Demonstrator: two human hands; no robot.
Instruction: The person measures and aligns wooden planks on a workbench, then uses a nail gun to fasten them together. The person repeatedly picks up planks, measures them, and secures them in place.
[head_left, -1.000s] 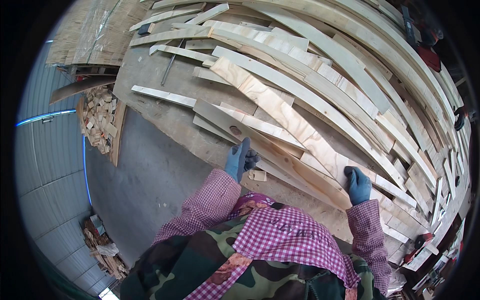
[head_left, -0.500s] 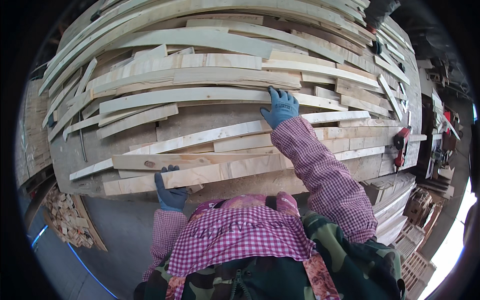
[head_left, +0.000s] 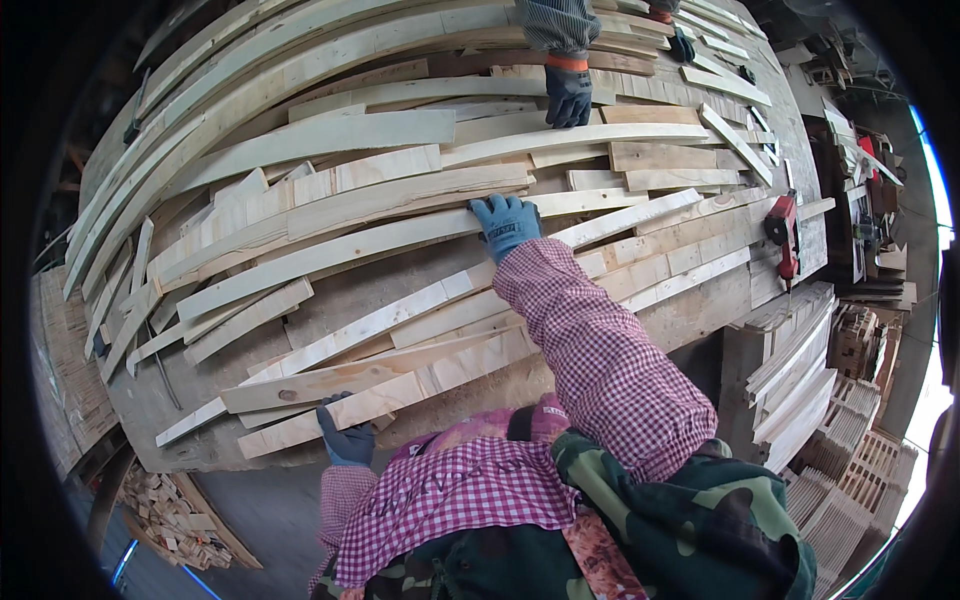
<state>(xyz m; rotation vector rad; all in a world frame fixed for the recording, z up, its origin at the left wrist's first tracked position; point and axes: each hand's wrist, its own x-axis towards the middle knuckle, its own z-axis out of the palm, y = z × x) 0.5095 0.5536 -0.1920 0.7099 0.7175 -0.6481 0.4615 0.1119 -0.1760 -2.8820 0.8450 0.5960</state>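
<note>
Right hand: your right hand (head_left: 507,224) is stretched out flat, fingers spread, pressing on a long pale plank (head_left: 330,250) mid-table, not clamped on it.
Left hand: your left hand (head_left: 347,437) is close to your body, fingers curled over the near edge of a short board (head_left: 385,395) at the table (head_left: 330,300) edge. Looks like a grip, but the palm's hidden.
Hands: well apart.
Plank axis: it runs left-right across you, rising to the right; most of its length lies left of your right hand.
Nearer hand: right for the plank, left for the short board.
Other stuff: a co-worker's gloved hand (head_left: 568,94) on the far boards, red power tool (head_left: 783,232) at the right.
</note>
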